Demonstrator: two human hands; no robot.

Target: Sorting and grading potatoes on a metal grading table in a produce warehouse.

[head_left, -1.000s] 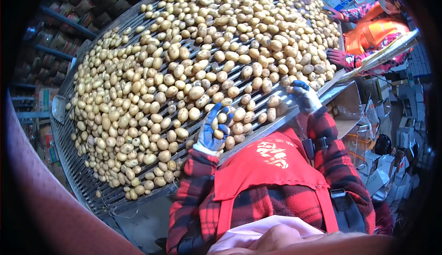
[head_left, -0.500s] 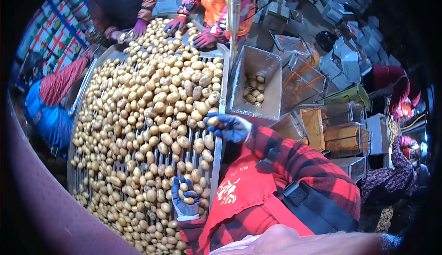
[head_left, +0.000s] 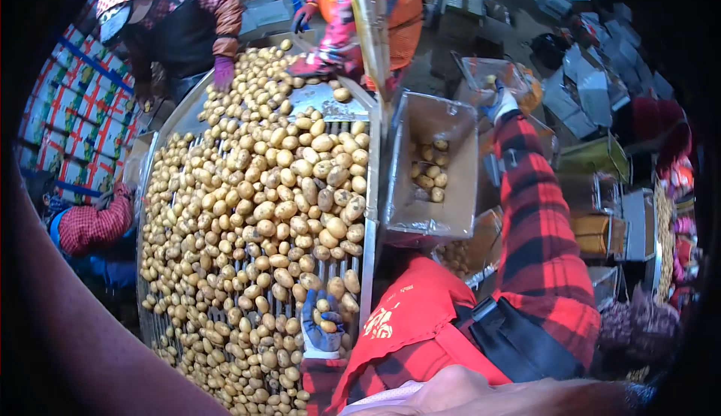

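Observation:
My left hand (head_left: pixel 321 327), in a blue glove with a white cuff, lies palm up at the right side of the potato-covered roller table. Its fingers curl round small potatoes (head_left: pixel 326 317). With the arm stretched out far to the right, my right hand (head_left: pixel 496 105) is over a plastic-lined box (head_left: pixel 475 70). A pale potato (head_left: pixel 490 81) shows just beyond its fingers. Whether the fingers still touch that potato is too small to tell. Many potatoes (head_left: pixel 263 209) cover the bars of the roller table (head_left: pixel 369 247).
A lined carton (head_left: pixel 405 138) with several potatoes stands beside the table's right rail. Another box (head_left: pixel 481 247) with potatoes is near my apron. A post (head_left: pixel 368 25) rises at the far corner. Co-workers' gloved hands, purple (head_left: pixel 224 72) and pink (head_left: pixel 312 64), are at the far end.
My right hand has swung from the table's edge out to the right, over the boxes. My left hand still holds small potatoes. At the far end, bare metal now shows between the potatoes.

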